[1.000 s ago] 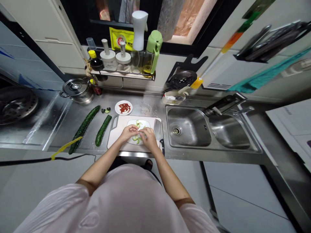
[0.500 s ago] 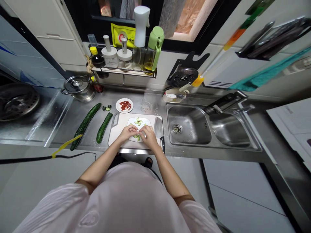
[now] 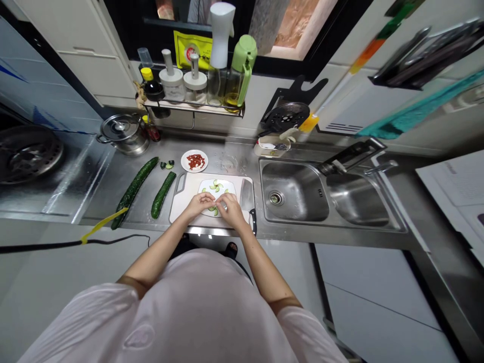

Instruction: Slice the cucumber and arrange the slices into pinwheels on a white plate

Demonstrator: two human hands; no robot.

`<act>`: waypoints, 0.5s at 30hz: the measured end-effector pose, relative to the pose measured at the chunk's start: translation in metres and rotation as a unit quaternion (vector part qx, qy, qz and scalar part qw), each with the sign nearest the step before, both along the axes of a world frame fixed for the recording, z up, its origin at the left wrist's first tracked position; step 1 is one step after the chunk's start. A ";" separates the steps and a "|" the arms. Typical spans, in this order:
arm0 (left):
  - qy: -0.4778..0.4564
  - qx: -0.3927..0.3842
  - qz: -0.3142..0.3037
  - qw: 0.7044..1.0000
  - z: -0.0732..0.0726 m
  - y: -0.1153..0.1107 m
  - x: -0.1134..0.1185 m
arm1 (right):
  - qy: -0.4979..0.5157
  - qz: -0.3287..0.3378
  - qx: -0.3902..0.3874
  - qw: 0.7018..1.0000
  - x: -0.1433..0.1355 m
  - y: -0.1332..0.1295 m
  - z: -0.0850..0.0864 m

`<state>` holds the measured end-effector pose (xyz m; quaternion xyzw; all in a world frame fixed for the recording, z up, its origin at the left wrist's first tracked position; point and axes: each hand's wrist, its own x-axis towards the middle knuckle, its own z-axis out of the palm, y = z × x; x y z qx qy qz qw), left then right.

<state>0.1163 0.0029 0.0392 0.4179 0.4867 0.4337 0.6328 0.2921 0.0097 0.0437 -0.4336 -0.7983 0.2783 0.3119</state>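
Note:
My left hand (image 3: 201,203) and my right hand (image 3: 229,208) meet over a white plate (image 3: 231,185), their fingertips pinched close together. Whatever lies between the fingers is too small to make out. Thin cucumber slices (image 3: 216,186) are laid out on the plate in small curved groups, partly hidden by my hands. Under the plate is a white cutting board (image 3: 183,204) with a grey handle slot. A kitchen knife (image 3: 247,195) with a black handle lies along the board's right side.
Left of the board lie a shorter cucumber (image 3: 163,195) and a longer cucumber (image 3: 135,189), with cut ends (image 3: 167,165) behind. A small plate of chopped red pieces (image 3: 196,161) stands behind the board. A double sink (image 3: 295,201) is to the right, a steel pot (image 3: 124,133) back left.
My hands stay pinched together over the plate with almost no movement. The whole view has shifted slightly, so the counter sits a little higher in the picture.

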 end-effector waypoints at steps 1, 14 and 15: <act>0.000 -0.001 -0.003 1.000 -0.001 0.000 0.000 | 0.000 0.001 -0.002 1.000 0.000 0.000 0.000; 0.127 0.028 0.031 0.991 -0.030 0.002 -0.014 | -0.060 -0.018 -0.008 0.998 0.003 -0.001 -0.017; 0.169 0.038 0.034 0.984 -0.033 0.001 -0.015 | -0.073 -0.020 -0.011 0.997 0.003 -0.001 -0.020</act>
